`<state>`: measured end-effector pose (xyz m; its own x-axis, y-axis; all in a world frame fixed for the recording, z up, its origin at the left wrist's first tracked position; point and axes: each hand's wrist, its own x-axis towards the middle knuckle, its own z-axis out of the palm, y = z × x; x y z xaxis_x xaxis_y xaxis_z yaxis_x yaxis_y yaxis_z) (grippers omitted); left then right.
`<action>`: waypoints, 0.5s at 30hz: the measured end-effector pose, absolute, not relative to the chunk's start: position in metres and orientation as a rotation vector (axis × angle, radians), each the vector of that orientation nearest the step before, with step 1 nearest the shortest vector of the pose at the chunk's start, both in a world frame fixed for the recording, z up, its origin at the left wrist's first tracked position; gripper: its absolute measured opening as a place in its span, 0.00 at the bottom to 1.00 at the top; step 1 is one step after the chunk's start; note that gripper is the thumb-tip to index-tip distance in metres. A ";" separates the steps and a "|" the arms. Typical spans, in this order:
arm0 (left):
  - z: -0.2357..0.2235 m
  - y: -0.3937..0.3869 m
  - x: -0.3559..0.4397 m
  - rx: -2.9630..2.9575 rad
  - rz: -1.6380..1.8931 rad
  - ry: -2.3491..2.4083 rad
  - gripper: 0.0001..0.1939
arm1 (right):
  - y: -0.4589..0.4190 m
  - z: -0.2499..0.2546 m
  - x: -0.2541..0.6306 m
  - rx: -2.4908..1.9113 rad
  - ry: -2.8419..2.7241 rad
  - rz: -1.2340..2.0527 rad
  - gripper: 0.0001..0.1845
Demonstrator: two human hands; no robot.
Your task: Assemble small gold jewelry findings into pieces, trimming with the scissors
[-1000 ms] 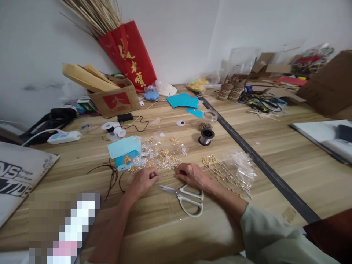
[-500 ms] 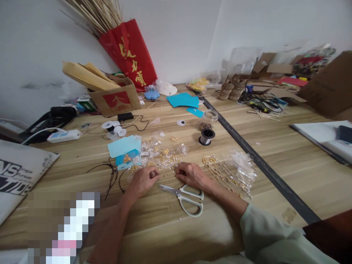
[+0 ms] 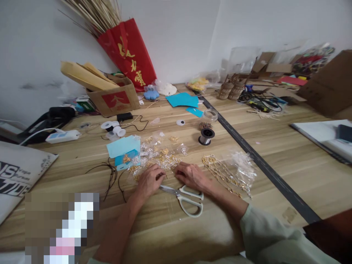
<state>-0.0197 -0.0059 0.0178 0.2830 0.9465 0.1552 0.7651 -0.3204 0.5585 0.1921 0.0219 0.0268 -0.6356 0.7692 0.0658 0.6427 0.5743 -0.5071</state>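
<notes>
My left hand (image 3: 149, 179) is closed in a pinch at the near edge of a pile of gold and silver beads (image 3: 168, 160). Whatever lies between its fingertips is too small to make out. Across a narrow gap, my right hand (image 3: 190, 175) rests on the table with curled fingers by the same pile; what it pinches is hidden. Scissors (image 3: 189, 201) with pale handles lie just below the hands, blades pointing left and slightly apart. Gold chains (image 3: 220, 172) are spread right of my right hand, beside crumpled clear plastic bags (image 3: 243, 169).
A wire spool (image 3: 206, 136) stands behind the beads. Blue cards (image 3: 123, 146) and black cord (image 3: 110, 179) lie at left. Further back are a cardboard box (image 3: 114, 99), a red bag (image 3: 134, 55) and small woven baskets (image 3: 230, 90). A dark strip (image 3: 255, 154) crosses the table.
My left hand has moved to the right, closer to my right hand. My right hand has stayed almost still. The view has shifted very slightly.
</notes>
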 end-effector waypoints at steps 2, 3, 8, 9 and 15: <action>0.017 -0.006 -0.020 2.181 0.708 1.528 0.06 | 0.021 0.026 0.192 -1.143 -2.575 0.608 0.04; 0.018 -0.006 -0.021 2.175 0.727 1.518 0.06 | 0.021 0.026 0.192 -1.138 -2.594 0.594 0.04; 0.021 -0.005 -0.020 2.106 0.839 1.466 0.05 | 0.018 0.028 0.190 -1.156 -2.577 0.589 0.05; 0.022 -0.005 -0.020 2.086 0.866 1.456 0.05 | 0.018 0.028 0.190 -1.143 -2.546 0.615 0.05; 0.029 -0.006 -0.014 1.981 1.032 1.334 0.05 | 0.015 0.030 0.183 -0.985 -2.177 1.108 0.15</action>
